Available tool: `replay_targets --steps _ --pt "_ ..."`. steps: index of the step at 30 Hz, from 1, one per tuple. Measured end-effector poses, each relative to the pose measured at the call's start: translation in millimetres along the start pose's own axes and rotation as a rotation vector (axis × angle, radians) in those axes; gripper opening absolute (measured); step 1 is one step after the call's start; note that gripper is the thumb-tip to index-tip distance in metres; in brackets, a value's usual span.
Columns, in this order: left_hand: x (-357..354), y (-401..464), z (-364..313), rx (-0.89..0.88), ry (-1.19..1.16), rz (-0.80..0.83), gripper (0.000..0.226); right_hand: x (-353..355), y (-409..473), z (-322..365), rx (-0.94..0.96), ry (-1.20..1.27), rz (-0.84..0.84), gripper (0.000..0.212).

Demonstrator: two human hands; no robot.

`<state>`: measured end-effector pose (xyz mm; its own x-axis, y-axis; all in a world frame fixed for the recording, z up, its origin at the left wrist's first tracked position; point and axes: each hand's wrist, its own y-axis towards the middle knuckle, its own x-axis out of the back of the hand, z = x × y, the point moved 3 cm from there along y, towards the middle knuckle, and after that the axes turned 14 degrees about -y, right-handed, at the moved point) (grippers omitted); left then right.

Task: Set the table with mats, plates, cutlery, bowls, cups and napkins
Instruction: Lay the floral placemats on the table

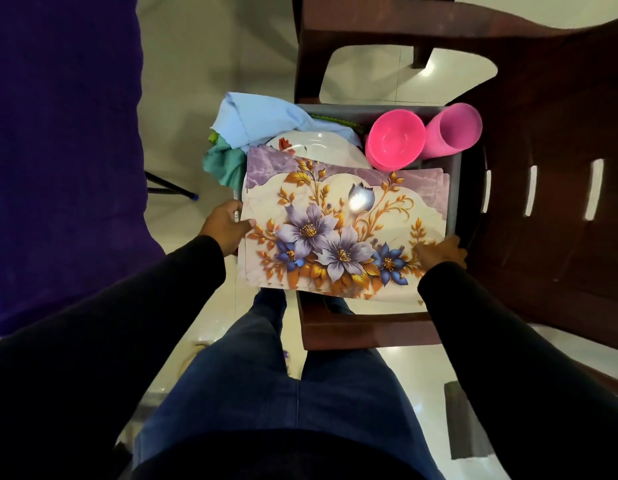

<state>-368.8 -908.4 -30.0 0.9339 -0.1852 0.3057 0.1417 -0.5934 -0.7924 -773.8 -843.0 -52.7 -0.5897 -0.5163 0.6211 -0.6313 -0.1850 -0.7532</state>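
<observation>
A stack of floral mats, purple and gold on white, lies across a grey tub that stands on a brown plastic chair. My left hand grips the stack's left edge, thumb on top. My right hand holds its near right corner. Behind the mats in the tub are a white plate with a red flower, a pink bowl and a pink cup. Light blue and teal napkins hang over the tub's left rim. No cutlery is visible.
The brown chair fills the right side, its backrest to the right and one arm at the top. A table with a purple cloth stands at the left. Glossy white floor tiles lie between them, and my legs are at the bottom.
</observation>
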Motion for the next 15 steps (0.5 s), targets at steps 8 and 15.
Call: replay_targets --steps 8,15 --pt "19.9 -9.5 -16.8 0.017 -0.236 0.028 0.025 20.9 -3.3 -15.7 -0.062 0.252 0.019 0.071" --pt "56.1 -41.9 -11.4 0.066 -0.317 0.113 0.023 36.6 -25.8 -17.9 -0.017 0.288 0.181 0.036"
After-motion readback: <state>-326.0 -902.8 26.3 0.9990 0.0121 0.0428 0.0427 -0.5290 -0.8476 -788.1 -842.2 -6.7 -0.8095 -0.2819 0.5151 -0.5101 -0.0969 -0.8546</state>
